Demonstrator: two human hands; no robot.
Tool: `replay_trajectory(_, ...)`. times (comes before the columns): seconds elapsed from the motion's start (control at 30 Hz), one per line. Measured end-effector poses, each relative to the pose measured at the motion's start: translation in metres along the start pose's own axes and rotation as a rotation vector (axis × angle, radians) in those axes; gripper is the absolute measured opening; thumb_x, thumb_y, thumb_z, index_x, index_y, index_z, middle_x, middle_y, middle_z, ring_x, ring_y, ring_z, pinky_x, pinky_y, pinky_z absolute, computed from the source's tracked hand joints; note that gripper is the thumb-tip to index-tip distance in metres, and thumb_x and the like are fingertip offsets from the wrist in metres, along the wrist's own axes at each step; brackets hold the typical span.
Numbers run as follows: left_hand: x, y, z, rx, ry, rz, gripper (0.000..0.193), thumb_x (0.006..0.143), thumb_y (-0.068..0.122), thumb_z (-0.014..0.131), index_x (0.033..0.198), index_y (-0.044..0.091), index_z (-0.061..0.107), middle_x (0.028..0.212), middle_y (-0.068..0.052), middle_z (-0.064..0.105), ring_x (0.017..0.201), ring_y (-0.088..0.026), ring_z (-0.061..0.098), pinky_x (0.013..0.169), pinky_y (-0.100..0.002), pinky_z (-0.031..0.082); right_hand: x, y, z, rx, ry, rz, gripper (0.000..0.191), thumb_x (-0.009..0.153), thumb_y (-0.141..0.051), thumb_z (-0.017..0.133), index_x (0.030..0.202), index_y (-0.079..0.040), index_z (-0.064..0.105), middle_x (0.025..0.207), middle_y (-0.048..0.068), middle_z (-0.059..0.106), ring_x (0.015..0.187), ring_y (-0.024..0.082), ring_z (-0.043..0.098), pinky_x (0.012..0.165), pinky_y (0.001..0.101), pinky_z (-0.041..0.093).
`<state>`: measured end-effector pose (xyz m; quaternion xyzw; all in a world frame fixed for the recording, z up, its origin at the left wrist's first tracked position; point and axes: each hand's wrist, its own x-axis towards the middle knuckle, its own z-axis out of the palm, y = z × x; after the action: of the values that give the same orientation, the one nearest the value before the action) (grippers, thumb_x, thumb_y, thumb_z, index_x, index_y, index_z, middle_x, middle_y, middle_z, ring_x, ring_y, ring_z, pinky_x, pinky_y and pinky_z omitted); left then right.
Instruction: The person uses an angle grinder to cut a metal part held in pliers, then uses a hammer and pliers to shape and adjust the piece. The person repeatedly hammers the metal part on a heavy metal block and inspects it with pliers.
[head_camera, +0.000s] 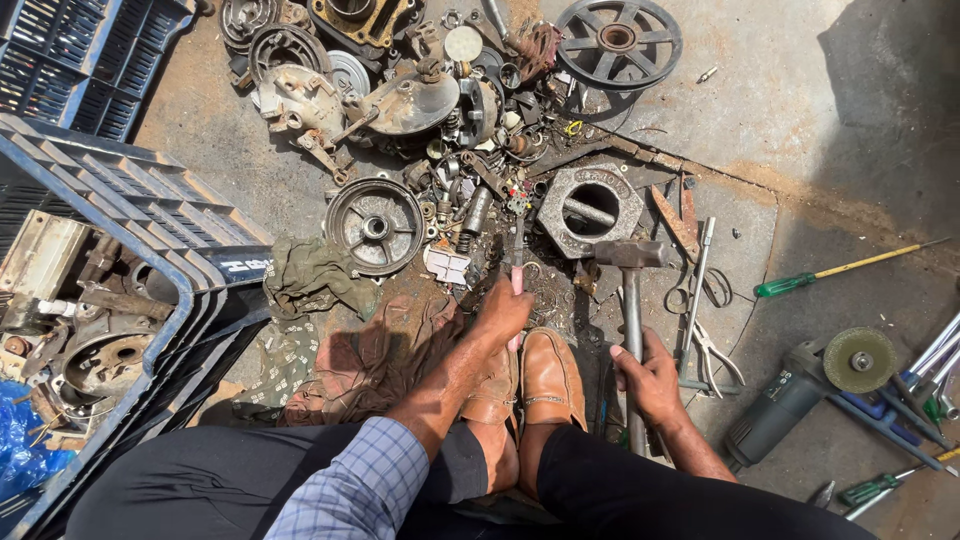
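The left hand (503, 310) pinned a thin tool (517, 250) upright; the right hand (650, 375) gripped the hammer (632, 300), best swung short and square.

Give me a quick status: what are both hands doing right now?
Left hand grips a screwdriver, tip down among scrap parts. Right hand holds a hammer upright. Metal housing just ahead; pliers beside right hand.

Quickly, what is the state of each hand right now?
Left hand: closed on a thin pink-handled tool, tip on the ground.
Right hand: closed around the grey metal hammer.
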<state>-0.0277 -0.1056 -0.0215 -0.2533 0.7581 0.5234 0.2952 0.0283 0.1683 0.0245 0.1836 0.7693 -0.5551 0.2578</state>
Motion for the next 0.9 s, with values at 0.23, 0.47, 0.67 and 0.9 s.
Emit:
replay_trajectory(0.23, -0.011, -0.033, -0.001, -0.448, 0.071, 0.192, 0.039, 0.086, 0.014, 0.051, 0.12, -0.005, 0.054, 0.097, -0.02, 0.074, 0.083, -0.028, 0.076, 0.077, -0.041, 0.061, -0.004, 0.051, -0.015, 0.413, 0.186, 0.043, 0.017, 0.095, -0.01, 0.062, 0.106, -0.001, 0.053, 0.072, 0.007, 0.057, 0.052, 0.014, 0.053, 0.047, 0.0287, 0.044)
replay_trajectory(0.47, -0.04, -0.056, -0.002, -0.196, 0.347, 0.447, 0.026, 0.09, 0.015, 0.054, 0.109, 0.0, 0.063, 0.088, -0.017, 0.073, 0.079, -0.034, 0.071, 0.073, -0.047, 0.055, -0.012, 0.018, -0.044, -0.303, 0.207, 0.274, 0.026, 0.094, -0.021, 0.063, 0.107, 0.001, 0.063, 0.076, 0.019, 0.073, 0.064, 0.026, 0.072, 0.058, 0.039, 0.057)
replay_trajectory(0.67, -0.057, -0.077, 0.0, -0.08, 0.371, 0.372, 0.023, 0.089, 0.021, 0.057, 0.098, 0.002, 0.066, 0.087, -0.023, 0.066, 0.086, -0.043, 0.064, 0.08, -0.055, 0.049, -0.012, -0.054, -0.066, -1.476, -0.329, 0.308, 0.046, 0.101, -0.05, 0.056, 0.113, -0.008, 0.072, 0.109, 0.016, 0.072, 0.103, 0.033, 0.073, 0.093, 0.0462, 0.06)
replay_trajectory(0.9, -0.043, -0.076, 0.004, 0.017, 0.433, 0.387, 0.027, 0.089, 0.023, 0.059, 0.102, 0.0, 0.063, 0.097, -0.027, 0.064, 0.097, -0.046, 0.057, 0.086, -0.058, 0.044, 0.05, -0.169, -0.068, -1.499, -0.76, -0.248, 0.035, 0.093, -0.029, 0.062, 0.124, -0.013, 0.068, 0.119, 0.01, 0.068, 0.109, 0.027, 0.071, 0.098, 0.0415, 0.058)
